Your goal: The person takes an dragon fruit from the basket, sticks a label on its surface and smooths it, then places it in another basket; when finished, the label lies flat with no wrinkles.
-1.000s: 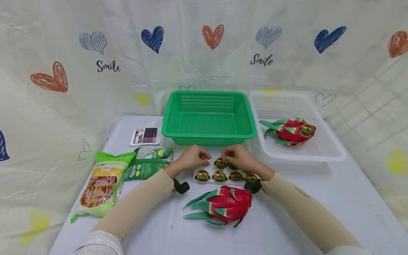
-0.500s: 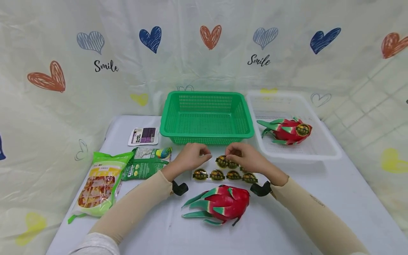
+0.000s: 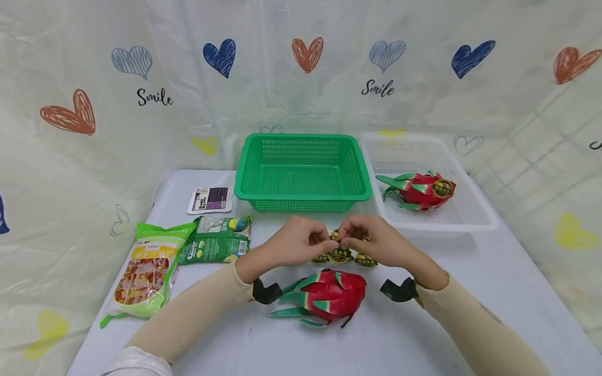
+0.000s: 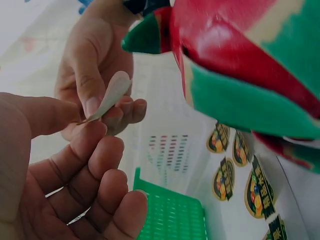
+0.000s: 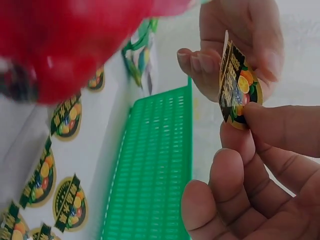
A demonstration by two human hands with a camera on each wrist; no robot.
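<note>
A round fruit sticker (image 5: 239,90), dark with a gold rim, is held up between both hands. My left hand (image 3: 301,241) pinches one edge between thumb and index finger. Thumb and index finger of my right hand (image 3: 373,243) pinch it too, close to the left fingertips. Its pale back faces the left wrist view, and it looks bent there. Below the hands lies the sticker sheet (image 3: 369,260), partly hidden by them. A red dragon fruit (image 3: 336,295) with green scales rests on the table, nearer the person than the sheet.
Behind the hands stands a green basket (image 3: 303,198). A white basket (image 3: 435,227) to its right holds another dragon fruit (image 3: 418,190) bearing a sticker. At left lie a green-and-yellow food bag (image 3: 146,271), a green packet (image 3: 218,240) and a small white-and-purple packet (image 3: 210,200).
My right hand has lifted a sticker off the sheet. Both hands have come together over the sheet, and my left fingers now pinch the sticker as well.
</note>
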